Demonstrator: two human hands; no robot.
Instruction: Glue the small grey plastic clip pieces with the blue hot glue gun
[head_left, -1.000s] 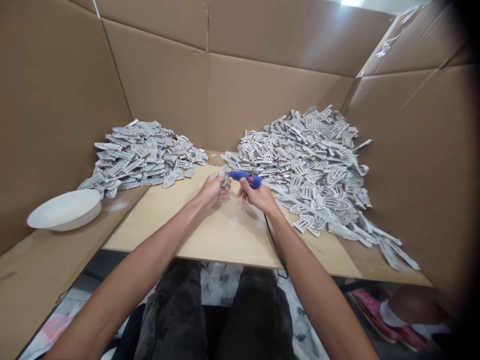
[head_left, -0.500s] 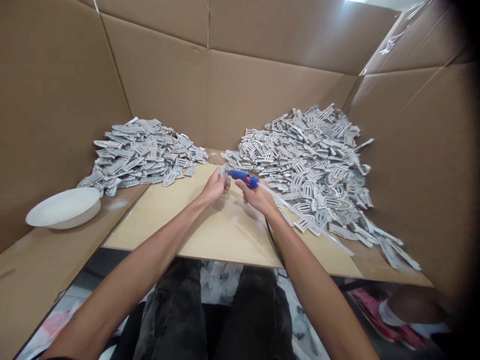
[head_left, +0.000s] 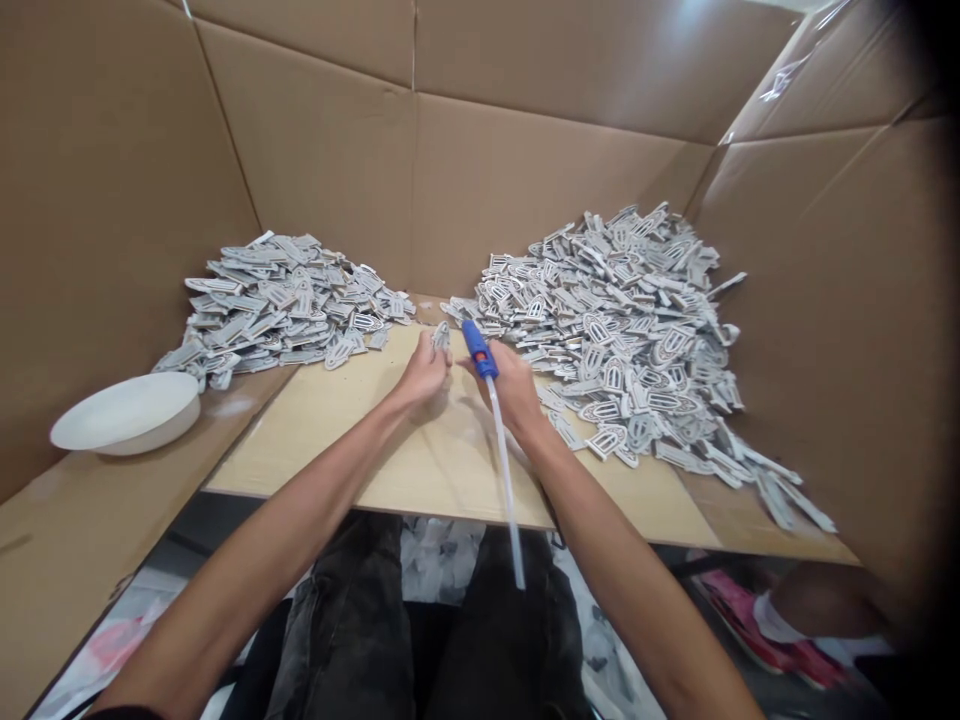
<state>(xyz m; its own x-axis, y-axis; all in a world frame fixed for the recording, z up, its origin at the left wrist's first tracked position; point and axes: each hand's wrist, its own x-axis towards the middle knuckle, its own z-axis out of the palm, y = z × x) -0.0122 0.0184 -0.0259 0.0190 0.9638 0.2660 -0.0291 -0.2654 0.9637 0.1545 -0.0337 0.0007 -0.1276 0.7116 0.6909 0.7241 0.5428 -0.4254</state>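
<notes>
Centrally in the frame, the left hand (head_left: 427, 372) is pinching a grey-white, arch-shaped openwork piece (head_left: 441, 337), just left of the blue plastic glue gun (head_left: 479, 350) the right hand (head_left: 516, 382) is gripping (its long axis running up-frame, translucent stick (head_left: 505, 470) trailing bottomward).

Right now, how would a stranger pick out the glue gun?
Start at the tan board, then find the right hand over it, near the right pile. That hand holds the glue gun, a pale stick extending from its back. Its blue body sets it apart from the grey pile.
</notes>
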